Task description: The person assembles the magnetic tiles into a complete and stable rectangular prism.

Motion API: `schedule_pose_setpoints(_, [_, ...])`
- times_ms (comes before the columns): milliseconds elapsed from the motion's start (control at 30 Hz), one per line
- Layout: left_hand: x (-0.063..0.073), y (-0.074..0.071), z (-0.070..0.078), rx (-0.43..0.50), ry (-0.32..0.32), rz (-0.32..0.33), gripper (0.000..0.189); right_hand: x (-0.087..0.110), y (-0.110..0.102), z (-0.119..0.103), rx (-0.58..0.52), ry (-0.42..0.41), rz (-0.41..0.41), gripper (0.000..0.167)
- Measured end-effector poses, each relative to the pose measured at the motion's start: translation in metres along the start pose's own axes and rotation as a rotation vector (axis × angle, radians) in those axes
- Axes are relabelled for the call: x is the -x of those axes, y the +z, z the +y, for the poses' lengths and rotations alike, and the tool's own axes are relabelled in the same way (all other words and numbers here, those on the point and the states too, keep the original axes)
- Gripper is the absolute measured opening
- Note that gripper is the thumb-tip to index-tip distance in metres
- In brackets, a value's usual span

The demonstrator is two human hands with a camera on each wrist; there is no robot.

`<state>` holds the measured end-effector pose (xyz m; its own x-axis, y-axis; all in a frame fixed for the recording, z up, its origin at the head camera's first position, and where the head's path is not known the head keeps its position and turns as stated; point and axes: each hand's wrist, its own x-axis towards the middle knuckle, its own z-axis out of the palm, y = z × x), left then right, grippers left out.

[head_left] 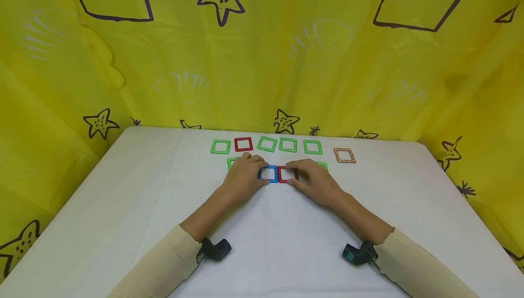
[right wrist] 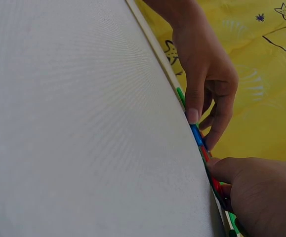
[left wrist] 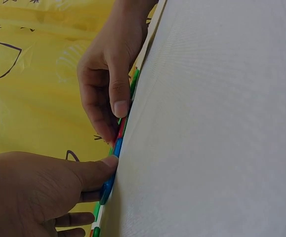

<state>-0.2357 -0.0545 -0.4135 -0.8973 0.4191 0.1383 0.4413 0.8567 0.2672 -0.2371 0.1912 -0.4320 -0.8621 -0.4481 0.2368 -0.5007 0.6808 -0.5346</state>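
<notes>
At the middle of the table, my left hand (head_left: 242, 179) pinches a blue square frame tile (head_left: 276, 174) by its far and near edges. My right hand (head_left: 320, 183) grips a red square frame tile (head_left: 280, 175) the same way, fingers beyond it and thumb on the near side. The two tiles lie side by side, their edges meeting. In the left wrist view the blue tile (left wrist: 108, 185) appears edge-on, low over the white surface. A green tile (head_left: 230, 164) shows partly behind the left hand, another green tile (head_left: 324, 165) behind the right.
Beyond the hands lies a row of square frame tiles: several green ones (head_left: 220, 153), a red one (head_left: 244, 150) and an orange one (head_left: 346, 161) at the right. The white table (head_left: 262, 243) ends at a yellow patterned curtain (head_left: 262, 70).
</notes>
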Motion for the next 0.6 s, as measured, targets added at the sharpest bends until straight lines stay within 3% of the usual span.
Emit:
schedule_pose_setpoints(400, [-0.0002,0.0001,-0.0016,0.005,-0.005,0.002,0.051,-0.0009,0.0,-0.0008,-0.007,-0.009,0.002,0.042])
schedule_pose_setpoints(600, [-0.0013,-0.0049,-0.0072,0.059,-0.034,-0.028,0.063,-0.0008,-0.0005,-0.0019,-0.007,0.001,-0.001,0.042])
